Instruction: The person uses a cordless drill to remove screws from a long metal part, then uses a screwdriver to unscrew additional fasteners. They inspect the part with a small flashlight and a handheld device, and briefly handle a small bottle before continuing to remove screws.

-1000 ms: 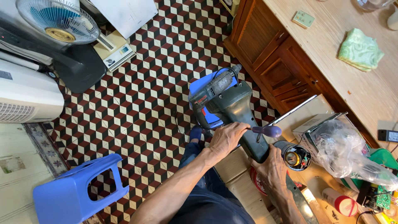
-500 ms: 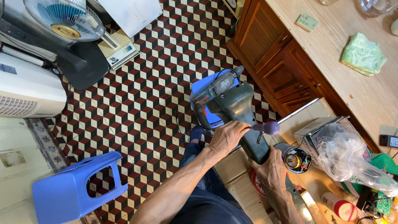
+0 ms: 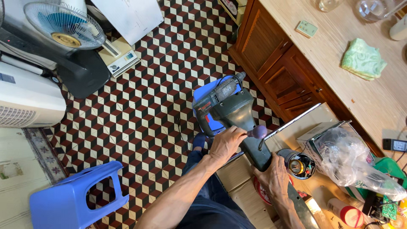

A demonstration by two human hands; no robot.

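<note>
left hand (image 3: 227, 142): grip holding a screwdriver (image 3: 255, 132) against the green housing (image 3: 243, 123) | right hand (image 3: 275, 178): grip closed round the housing's lower end, above the lap | risk: tip slips off, jabs right hand; drill (image 3: 218, 95) behind may roll off the stool (image 3: 207, 106)

The left hand (image 3: 227, 144) covers the shaft of the purple-handled screwdriver (image 3: 255, 132), so its tip cannot be seen. Under the right hand (image 3: 275, 178) the lower end of the green tool housing (image 3: 241, 116) is hidden. Right of that hand, the clear bag (image 3: 347, 159) blurs its contents. The fan (image 3: 63, 25) is cut off at the top edge.
</note>
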